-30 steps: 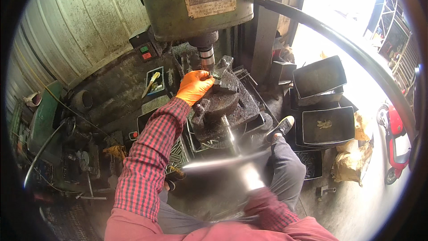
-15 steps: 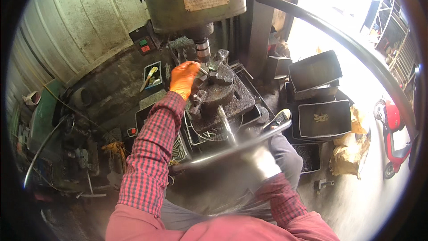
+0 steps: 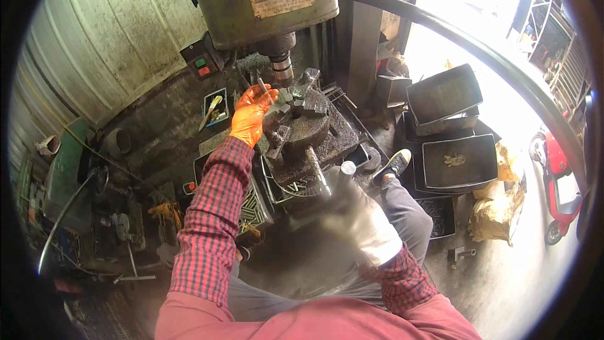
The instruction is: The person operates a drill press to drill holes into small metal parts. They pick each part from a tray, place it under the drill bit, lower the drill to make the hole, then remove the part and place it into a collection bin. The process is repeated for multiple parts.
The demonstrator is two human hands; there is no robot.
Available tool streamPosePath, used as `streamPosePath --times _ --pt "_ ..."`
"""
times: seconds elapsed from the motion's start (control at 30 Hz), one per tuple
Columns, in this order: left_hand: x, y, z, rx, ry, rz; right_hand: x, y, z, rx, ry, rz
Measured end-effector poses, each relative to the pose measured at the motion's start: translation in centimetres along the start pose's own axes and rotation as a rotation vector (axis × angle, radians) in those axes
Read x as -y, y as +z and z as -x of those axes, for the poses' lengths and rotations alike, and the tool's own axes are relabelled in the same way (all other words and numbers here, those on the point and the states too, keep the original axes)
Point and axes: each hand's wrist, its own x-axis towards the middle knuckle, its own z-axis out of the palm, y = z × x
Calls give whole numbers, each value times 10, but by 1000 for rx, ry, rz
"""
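My left hand (image 3: 250,113), in an orange glove, pinches a short metal pin (image 3: 262,85) that points up. It is just left of the jaws of a machine vise (image 3: 308,106), below the drill press chuck (image 3: 282,69). A round screw shaft (image 3: 318,173) runs from the vise toward me. My right hand (image 3: 376,230), in a white glove, is near the shaft's end, beside a motion-smeared crank bar with a round metal end (image 3: 348,167). Blur hides the right fingers, so I cannot tell whether they grip the bar.
The green drill press head (image 3: 270,3) hangs over the vise. Short metal pins (image 3: 253,204) fill a tray on the left. A brush (image 3: 214,107) lies in a small box. Black bins (image 3: 459,164) stack at right, near a red scooter (image 3: 557,176). A switch box (image 3: 201,63) sits behind.
My left hand has drawn back left from the vise jaws, with the pin now upright in its fingers. The crank bar has swung from lying across my lap to another angle.
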Motion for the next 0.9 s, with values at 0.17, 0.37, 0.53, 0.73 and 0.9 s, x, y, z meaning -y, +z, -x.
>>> streamPosePath --times 0.17,0.37,0.53,0.73,0.9 --pt "13 16 -3 -14 117 -60 7 -1 10 48 36 102" --pt "16 17 -7 21 84 -71 9 9 9 16 -20 -117" --pt "12 20 -8 78 93 -238 46 -8 17 -137 -171 335" --pt "-9 33 5 112 118 -878 104 5 2 376 -780 355" --pt "-11 38 6 79 135 -869 43 11 -17 241 -605 1577"
